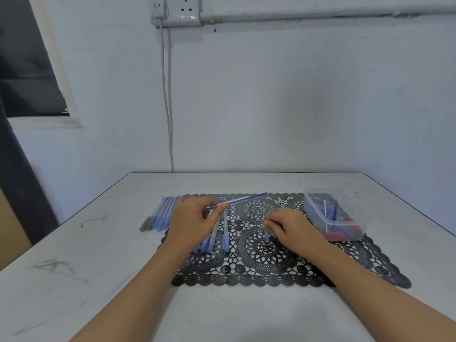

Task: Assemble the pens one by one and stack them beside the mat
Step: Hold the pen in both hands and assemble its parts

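Note:
A black lace mat [266, 275] lies on the white table. My left hand [192, 223] pinches a thin blue pen refill with a clear barrel [244, 199], its tip pointing up and to the right. Under that hand lies a loose bunch of pale blue pen barrels [222, 238]. My right hand [288, 227] rests on the mat with its fingertips on a small part; what it pinches is too small to tell. A row of assembled blue pens [161, 213] lies just off the mat's left edge.
A clear plastic tub [318, 213] at the mat's right end holds red caps and a few refills. The table [86, 280] ends at a white wall; a cable hangs from a socket [177, 11] above.

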Demonstrator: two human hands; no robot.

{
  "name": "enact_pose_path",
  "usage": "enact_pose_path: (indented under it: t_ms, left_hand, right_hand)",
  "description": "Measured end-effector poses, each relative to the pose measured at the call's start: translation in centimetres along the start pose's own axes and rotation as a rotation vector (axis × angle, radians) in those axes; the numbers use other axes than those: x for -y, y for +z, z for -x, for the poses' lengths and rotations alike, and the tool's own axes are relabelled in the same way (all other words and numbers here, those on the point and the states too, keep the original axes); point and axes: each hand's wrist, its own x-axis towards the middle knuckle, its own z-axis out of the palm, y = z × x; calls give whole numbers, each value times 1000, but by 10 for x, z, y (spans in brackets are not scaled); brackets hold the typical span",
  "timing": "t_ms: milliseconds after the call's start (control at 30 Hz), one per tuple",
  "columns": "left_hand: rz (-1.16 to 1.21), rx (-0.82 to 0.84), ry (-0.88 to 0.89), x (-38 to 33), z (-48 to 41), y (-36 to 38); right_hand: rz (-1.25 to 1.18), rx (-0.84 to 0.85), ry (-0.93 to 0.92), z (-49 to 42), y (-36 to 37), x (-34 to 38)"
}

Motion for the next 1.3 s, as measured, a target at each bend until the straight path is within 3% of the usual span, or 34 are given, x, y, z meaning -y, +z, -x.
enact_pose_path:
  t_ms: [200, 367, 567, 733, 1300]
  left_hand:
    - [13, 3, 33, -2, 1, -1]
    - [19, 52, 28, 0, 2, 2]
    - [-55, 79, 52, -2, 4, 5]
    - [-70, 90, 49, 0, 4, 7]
    - [-58, 101, 40, -1, 5, 6]
  right_hand:
    - [-19, -284, 100, -1, -1, -5]
    - [7, -416, 16, 0, -4, 1]
    - [128, -358, -268, 2, 1, 11]
    - [130, -265, -392, 4, 4, 17]
    - [207, -326, -293, 0, -4, 0]
